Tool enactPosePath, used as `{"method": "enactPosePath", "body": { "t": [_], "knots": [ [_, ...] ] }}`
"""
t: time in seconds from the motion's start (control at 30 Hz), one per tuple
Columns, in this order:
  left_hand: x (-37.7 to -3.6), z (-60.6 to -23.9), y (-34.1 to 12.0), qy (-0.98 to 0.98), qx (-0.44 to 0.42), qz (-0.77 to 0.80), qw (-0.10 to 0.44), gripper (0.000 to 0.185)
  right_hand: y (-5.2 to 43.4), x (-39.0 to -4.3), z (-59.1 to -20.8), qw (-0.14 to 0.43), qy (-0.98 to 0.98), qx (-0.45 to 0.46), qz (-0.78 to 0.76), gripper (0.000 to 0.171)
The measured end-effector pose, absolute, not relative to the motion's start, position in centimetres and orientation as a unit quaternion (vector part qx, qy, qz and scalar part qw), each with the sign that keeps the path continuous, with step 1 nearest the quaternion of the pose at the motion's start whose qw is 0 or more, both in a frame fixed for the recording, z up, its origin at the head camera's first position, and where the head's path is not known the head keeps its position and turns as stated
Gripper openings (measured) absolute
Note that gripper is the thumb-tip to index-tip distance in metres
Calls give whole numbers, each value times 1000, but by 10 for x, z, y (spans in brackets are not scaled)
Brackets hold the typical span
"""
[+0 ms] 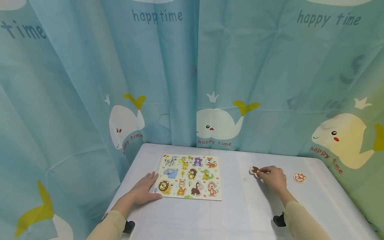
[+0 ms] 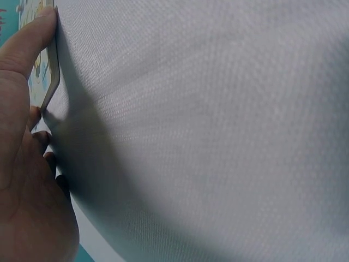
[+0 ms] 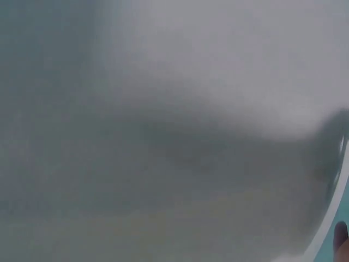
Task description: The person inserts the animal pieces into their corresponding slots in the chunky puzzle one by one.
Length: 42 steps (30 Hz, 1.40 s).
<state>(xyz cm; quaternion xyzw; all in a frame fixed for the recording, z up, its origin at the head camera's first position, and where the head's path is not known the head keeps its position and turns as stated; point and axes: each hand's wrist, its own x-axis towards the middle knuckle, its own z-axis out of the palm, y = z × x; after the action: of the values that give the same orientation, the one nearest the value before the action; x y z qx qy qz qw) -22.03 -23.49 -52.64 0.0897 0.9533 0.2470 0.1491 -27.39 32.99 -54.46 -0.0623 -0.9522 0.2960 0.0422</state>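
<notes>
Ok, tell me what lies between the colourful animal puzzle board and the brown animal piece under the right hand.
Only bare white tablecloth lies between the animal puzzle board and the brown animal piece; the head view shows it.

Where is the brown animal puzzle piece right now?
In the head view, the brown piece lies on the table right of the puzzle board, pinched by the right hand.

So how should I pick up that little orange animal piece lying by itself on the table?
The orange animal piece lies flat on the white table, right of the right hand. Probably come from above and pinch its outer edges with fingertips. Any peg is too small to make out.
</notes>
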Motion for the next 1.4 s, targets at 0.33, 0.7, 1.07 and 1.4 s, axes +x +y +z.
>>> {"method": "enactPosePath", "body": {
  "t": [0.33,0.7,1.07,1.4],
  "knots": [
    [-218,-525,-236,953,92,248,146,102,321,-260,-542,34,-955,42,293,13],
    [-219,-529,-237,953,95,249,143,103,320,-251,-549,39,-955,85,282,5],
    [-219,-528,-235,952,90,250,149,104,317,-241,-557,77,-956,74,273,9],
    [-218,-527,-235,954,92,250,141,103,311,-237,-555,106,-961,59,249,13]
  ]
}}
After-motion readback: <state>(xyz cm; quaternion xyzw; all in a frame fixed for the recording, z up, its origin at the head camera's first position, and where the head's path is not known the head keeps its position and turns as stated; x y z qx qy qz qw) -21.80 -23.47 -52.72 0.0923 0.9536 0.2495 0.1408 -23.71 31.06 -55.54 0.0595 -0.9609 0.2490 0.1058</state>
